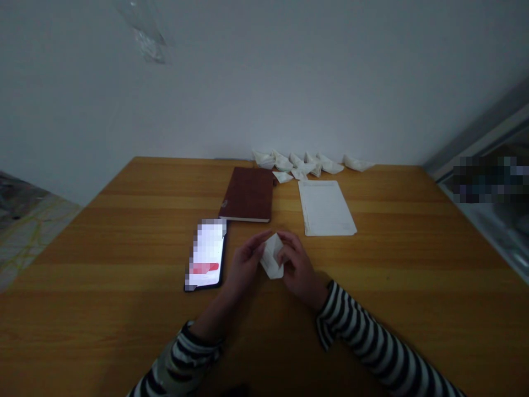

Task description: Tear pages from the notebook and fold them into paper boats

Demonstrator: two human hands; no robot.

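A small folded white paper piece point(272, 257) is held just above the wooden table point(124, 259), between both my hands. My left hand point(243, 267) pinches its left edge with fingers closed on it. My right hand point(298, 267) grips its right side, fingers curled around the paper. Both sleeves are black-and-white striped.
A lit phone point(206, 254) lies left of my hands. A dark red notebook point(248, 194) and a stack of white sheets point(326, 207) lie beyond. Several folded paper boats point(306, 164) sit along the table's far edge by the wall.
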